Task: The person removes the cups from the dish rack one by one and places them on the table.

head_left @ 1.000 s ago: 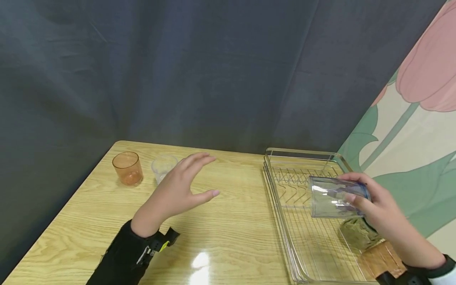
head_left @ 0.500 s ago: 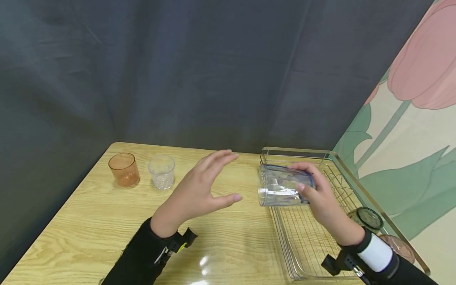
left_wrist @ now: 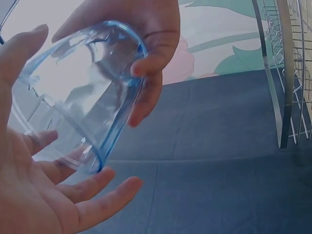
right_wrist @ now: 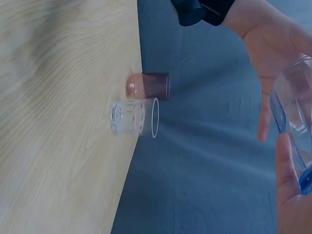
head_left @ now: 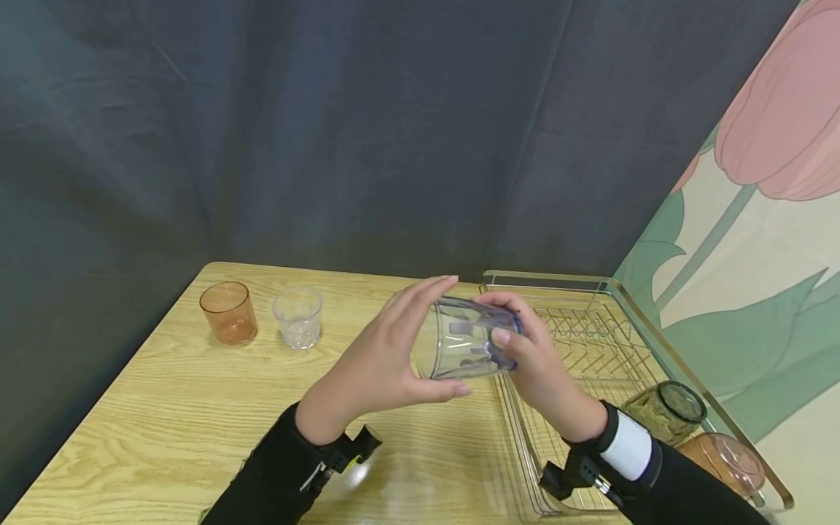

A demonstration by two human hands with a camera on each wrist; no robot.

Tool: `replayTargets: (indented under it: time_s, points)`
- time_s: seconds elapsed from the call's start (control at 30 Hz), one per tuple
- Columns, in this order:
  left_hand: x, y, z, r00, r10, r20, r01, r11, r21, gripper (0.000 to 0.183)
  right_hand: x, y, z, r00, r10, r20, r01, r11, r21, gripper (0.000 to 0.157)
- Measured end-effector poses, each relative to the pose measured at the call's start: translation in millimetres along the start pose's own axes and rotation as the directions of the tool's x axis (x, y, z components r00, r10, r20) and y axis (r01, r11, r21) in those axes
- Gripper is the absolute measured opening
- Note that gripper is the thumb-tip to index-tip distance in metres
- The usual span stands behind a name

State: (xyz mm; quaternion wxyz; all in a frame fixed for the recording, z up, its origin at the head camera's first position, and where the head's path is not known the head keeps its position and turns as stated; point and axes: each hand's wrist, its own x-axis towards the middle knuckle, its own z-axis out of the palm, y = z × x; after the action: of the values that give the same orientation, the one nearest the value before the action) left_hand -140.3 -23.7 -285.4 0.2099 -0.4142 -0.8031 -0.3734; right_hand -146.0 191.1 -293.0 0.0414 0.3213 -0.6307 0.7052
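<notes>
Held sideways above the table is a clear bluish drinking glass. My right hand grips its right end, with the thumb along the near side and the fingers over the far side. Around the other end my left hand is spread, fingers extended and thumb apart. In the left wrist view, the left palm faces this end of the glass, and the fingers lie close to its edge. The right wrist view shows only part of the glass, at the right edge.
A wire dish rack stands on the right of the wooden table. In it lie a green glass and an amber glass. An amber tumbler and a clear tumbler stand upright at the back left.
My right hand has carried the bluish glass leftward from over the rack. My left hand has moved right, and the glass's left end is now between its thumb and fingers.
</notes>
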Motion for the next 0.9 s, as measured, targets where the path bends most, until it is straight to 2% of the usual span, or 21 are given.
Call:
replayTargets:
  time_s: [0.2,0.4,0.9]
  points:
    - [1.5,-0.1,5.3,1.0,-0.02,-0.019,0.019,0.998,-0.06,0.108,3.5,5.1,5.8,1.0,0.011,-0.004,-0.011,0.999,0.042,0.03]
    - [1.3,-2.0,9.6,0.998,-0.04,-0.052,0.035,0.994,-0.107,0.101,4.9,9.6,7.3,0.999,0.039,-0.004,-0.039,0.997,0.067,0.028]
    - [2.2,-2.9,12.5,0.992,-0.093,-0.085,0.08,0.986,-0.145,0.082,6.9,11.4,6.3,0.993,0.116,0.025,-0.118,0.99,0.08,0.03]
